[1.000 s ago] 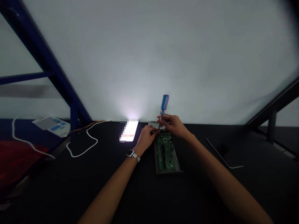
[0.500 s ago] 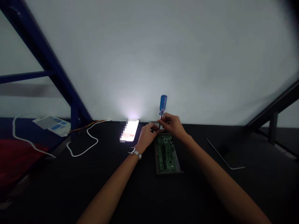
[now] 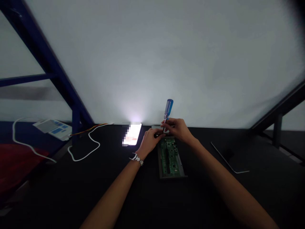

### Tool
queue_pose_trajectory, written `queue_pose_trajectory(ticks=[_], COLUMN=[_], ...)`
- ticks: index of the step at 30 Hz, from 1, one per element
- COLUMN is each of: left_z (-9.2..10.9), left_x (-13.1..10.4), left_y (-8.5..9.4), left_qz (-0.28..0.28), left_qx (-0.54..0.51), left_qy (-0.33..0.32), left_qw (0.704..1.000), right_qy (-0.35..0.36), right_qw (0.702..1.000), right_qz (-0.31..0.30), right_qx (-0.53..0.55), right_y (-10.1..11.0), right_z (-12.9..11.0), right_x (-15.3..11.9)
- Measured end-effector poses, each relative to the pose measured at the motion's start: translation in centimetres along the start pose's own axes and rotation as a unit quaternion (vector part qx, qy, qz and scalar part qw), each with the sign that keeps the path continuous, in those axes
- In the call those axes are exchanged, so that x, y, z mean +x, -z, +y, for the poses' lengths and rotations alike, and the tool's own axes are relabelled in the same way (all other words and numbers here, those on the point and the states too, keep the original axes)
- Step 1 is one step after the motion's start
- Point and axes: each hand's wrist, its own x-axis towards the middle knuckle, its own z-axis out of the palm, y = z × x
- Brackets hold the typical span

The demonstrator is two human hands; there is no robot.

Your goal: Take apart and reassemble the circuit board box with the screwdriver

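Observation:
A screwdriver with a clear blue handle stands nearly upright, its top leaning slightly right. Thumb and fingers of my right hand pinch its metal shaft below the handle. My left hand, a silver watch on its wrist, is curled close to the shaft's lower end; what its fingertips hold cannot be made out. Under both hands, at its far end, lies a green circuit board in a shallow metal tray. The screwdriver's tip is hidden by my fingers.
A phone with a bright screen lies left of my left hand. Farther left are a white cable and a white-blue device. A dark flat panel rests on the black table at right. A pale wall stands behind.
The screwdriver handle has tilted slightly right and moved a little down. My right fingers have shifted slightly on the shaft; my left hand has barely moved.

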Motion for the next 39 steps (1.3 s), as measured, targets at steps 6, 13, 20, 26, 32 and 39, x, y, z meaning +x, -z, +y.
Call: queue_pose_trajectory(ticks=[6,13,20,26,32,39], left_z=[0.2,0.5,0.3,0.5,1.1,1.3], left_x=[0.1,-0.1,-0.1,0.1,-0.1,-0.1], left_y=[-0.8,-0.5,0.1,-0.4,-0.9,-0.1], left_qz=[0.055,0.038,0.000,0.040,0.058,-0.002], left_qx=[-0.031,0.001,0.006,-0.067,-0.071,-0.073], left_qy=[0.033,0.015,-0.005,0.019,0.031,0.002], left_qw=[0.997,0.999,1.000,0.997,0.995,0.997], right_qy=[0.001,0.014,0.009,0.021,0.025,0.002], right_qw=[0.998,0.998,1.000,0.996,0.990,1.000], right_qz=[0.066,0.057,-0.017,0.086,0.130,-0.021], right_qx=[-0.021,-0.038,0.001,-0.020,-0.050,0.016], right_y=[-1.1,-1.1,0.2,-1.1,-2.1,-0.4], right_z=[0.6,0.2,-0.4,0.1,0.4,0.0], right_x=[0.3,0.0,0.0,0.0,0.0,-0.1])
